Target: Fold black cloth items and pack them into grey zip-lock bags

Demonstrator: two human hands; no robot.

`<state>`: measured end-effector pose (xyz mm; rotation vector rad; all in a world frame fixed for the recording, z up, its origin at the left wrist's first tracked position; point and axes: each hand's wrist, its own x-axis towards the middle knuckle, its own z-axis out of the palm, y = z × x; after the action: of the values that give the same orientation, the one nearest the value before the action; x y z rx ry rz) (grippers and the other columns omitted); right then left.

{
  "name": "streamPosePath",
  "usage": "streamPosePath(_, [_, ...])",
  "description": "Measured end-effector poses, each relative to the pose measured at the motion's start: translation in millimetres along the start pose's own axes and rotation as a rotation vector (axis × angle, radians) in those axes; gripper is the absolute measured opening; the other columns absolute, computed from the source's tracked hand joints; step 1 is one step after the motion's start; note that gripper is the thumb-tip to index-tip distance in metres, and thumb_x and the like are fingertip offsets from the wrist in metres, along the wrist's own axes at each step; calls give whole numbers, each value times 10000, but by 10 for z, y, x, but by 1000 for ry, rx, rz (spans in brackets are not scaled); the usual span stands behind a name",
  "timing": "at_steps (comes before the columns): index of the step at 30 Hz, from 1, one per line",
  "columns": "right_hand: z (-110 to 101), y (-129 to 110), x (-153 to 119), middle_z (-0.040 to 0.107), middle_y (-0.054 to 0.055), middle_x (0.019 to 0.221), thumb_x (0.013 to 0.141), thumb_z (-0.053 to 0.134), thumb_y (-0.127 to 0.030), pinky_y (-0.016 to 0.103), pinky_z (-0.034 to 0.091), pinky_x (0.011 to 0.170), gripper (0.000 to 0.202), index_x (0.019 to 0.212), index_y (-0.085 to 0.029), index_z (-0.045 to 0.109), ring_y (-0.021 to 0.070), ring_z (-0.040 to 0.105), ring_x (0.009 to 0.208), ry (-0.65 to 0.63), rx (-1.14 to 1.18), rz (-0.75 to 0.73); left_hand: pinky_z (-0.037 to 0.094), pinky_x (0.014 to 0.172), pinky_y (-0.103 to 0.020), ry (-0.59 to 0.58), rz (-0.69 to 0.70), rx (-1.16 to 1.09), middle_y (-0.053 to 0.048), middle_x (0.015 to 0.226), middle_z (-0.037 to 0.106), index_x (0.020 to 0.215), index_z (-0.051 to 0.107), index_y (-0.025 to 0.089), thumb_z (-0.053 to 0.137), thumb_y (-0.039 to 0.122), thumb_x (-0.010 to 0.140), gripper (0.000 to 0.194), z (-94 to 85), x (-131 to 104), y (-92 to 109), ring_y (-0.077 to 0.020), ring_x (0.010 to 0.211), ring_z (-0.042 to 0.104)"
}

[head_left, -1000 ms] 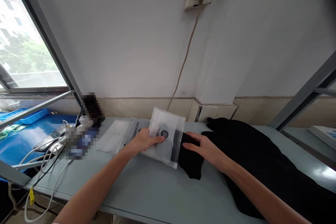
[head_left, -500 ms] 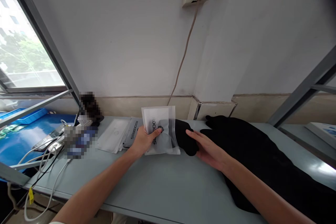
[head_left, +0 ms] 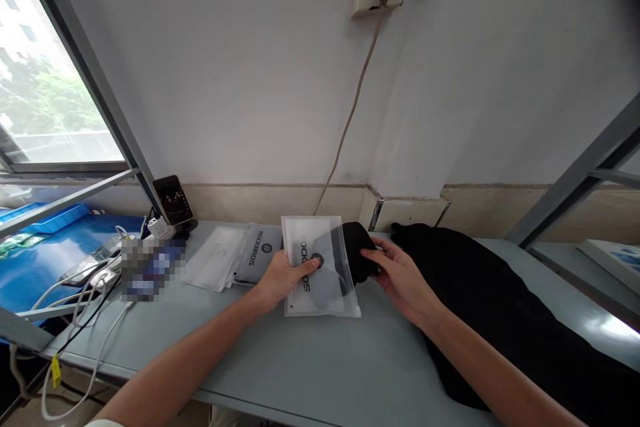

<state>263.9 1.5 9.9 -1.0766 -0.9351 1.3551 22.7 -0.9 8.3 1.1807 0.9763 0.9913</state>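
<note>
My left hand (head_left: 285,278) grips a translucent zip bag (head_left: 320,297) printed ROCKBROS, thumb on top near the round logo. From the bag's right-hand opening sticks out a folded black cloth item (head_left: 357,250), its inner end showing faintly through the plastic. My right hand (head_left: 395,273) pinches the outer end of that cloth between thumb and fingers. Just left of my left hand lies a filled ROCKBROS bag (head_left: 257,255) that looks grey. Beside it is a stack of flat clear bags (head_left: 215,257). A large pile of black fabric (head_left: 480,307) lies under and beyond my right forearm.
A phone on a stand (head_left: 173,200), white cables (head_left: 103,340) and a blurred-out item are at the table's left. Metal frame posts (head_left: 565,177) slope on both sides. A plugged cord (head_left: 357,90) hangs down the wall. A white box (head_left: 613,260) sits far right.
The bag has moved slightly right and toward me, and less of the black cloth shows outside it. My right fingers have curled closer round the cloth's end.
</note>
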Motion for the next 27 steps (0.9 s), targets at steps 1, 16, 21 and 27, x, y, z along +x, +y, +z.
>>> streamPosePath(1, [-9,-4,5,749,4,875,700,901,-371,273,515,641,353,994,-251,745,204,665,827,-17,9,25,596,909,-395,-41,-17,-6,-144,1172,766,1138,753,161,879,517,769,528,0,-5,6,-305,1084,727])
streamPosePath(16, [151,109,-92,777,53,1000,821,856,-421,296,590,903,226,894,-222,779,221,699,1022,-101,244,162,573,749,-288,305,236,-6,-83,976,769,1013,750,150,838,517,803,431,3,66,-112,-224,895,718])
streamPosePath(21, [157,142,-119,785,52,980,836,827,-503,316,577,882,283,872,-224,792,220,697,962,-123,128,239,582,748,-299,247,237,22,-89,979,770,1021,745,148,824,523,817,435,13,48,-102,-235,903,724])
streamPosePath(27, [192,108,-149,782,-21,1101,750,913,-407,294,567,927,292,981,-297,773,211,688,1091,-19,181,-34,594,866,-382,52,180,81,-128,1108,765,1153,718,161,821,540,820,515,70,-17,-69,-294,1044,720])
